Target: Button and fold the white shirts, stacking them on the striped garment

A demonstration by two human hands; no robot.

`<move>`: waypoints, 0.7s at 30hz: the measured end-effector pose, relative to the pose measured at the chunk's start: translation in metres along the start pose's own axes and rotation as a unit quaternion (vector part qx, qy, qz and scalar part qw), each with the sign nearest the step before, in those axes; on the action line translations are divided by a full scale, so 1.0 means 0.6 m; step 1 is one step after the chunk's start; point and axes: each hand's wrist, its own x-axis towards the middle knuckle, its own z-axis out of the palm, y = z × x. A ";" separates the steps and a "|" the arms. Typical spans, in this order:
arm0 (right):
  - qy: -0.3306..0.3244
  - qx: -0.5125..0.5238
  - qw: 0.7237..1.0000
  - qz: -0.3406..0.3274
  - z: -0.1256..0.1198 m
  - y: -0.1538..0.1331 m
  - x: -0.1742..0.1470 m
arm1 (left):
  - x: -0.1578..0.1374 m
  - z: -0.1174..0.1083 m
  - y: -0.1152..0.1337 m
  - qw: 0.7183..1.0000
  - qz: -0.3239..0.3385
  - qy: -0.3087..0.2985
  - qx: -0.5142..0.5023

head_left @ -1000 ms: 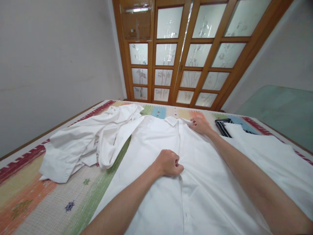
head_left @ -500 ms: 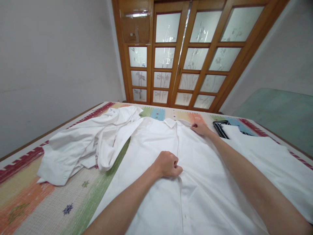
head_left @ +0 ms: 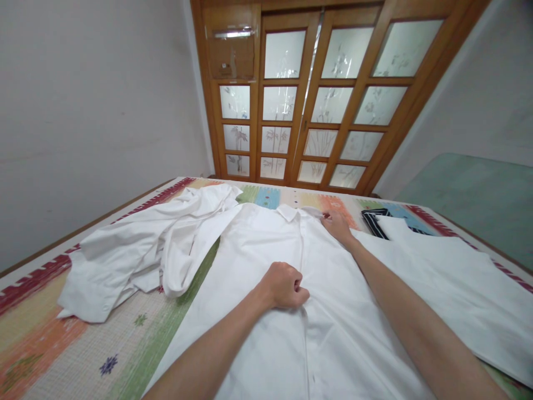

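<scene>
A white button-up shirt [head_left: 258,244] lies spread out with its front facing up and its collar at the far end. My left hand [head_left: 287,284] is closed in a fist on the middle of the shirt front, pinching the cloth by the button edge. Farther away, my right hand [head_left: 336,223] has its fingers closed on the shirt near the collar and shoulder on the right. A crumpled white sleeve-like part with a cuff [head_left: 94,289] stretches out to the left. The cloth inside both fists is mostly hidden.
A patterned, striped cover [head_left: 137,333] lies under the shirt. At right is more white cloth [head_left: 449,266], beside a black-and-white striped item [head_left: 377,222]. Behind stand wooden doors with glass panes [head_left: 300,133]; a pale green panel [head_left: 470,194] leans at the right wall.
My right hand has shifted slightly left and nearer with the shoulder cloth, its forearm swinging left. More of the white cloth at right shows. My left hand stays nearly in place.
</scene>
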 end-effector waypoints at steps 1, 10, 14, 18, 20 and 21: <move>0.005 0.019 1.000 -0.005 0.000 0.001 0.001 | 0.000 0.000 0.000 1.000 0.001 -0.001 -0.001; -0.008 0.162 0.987 -0.001 -0.002 0.010 0.009 | 0.000 0.003 -0.002 1.000 0.004 0.004 -0.010; 0.034 0.210 0.977 0.017 0.003 0.010 0.015 | 0.001 0.008 -0.006 1.000 0.004 0.011 -0.019; 0.066 0.275 0.959 0.027 0.005 0.019 0.023 | 0.002 0.008 -0.007 1.000 0.008 0.016 -0.024; 0.070 0.303 0.950 0.041 0.006 0.025 0.025 | 0.002 0.007 -0.006 1.000 0.009 0.014 -0.023; 0.068 0.311 0.947 0.048 0.006 0.027 0.025 | 0.002 0.006 -0.006 1.000 0.010 0.014 -0.023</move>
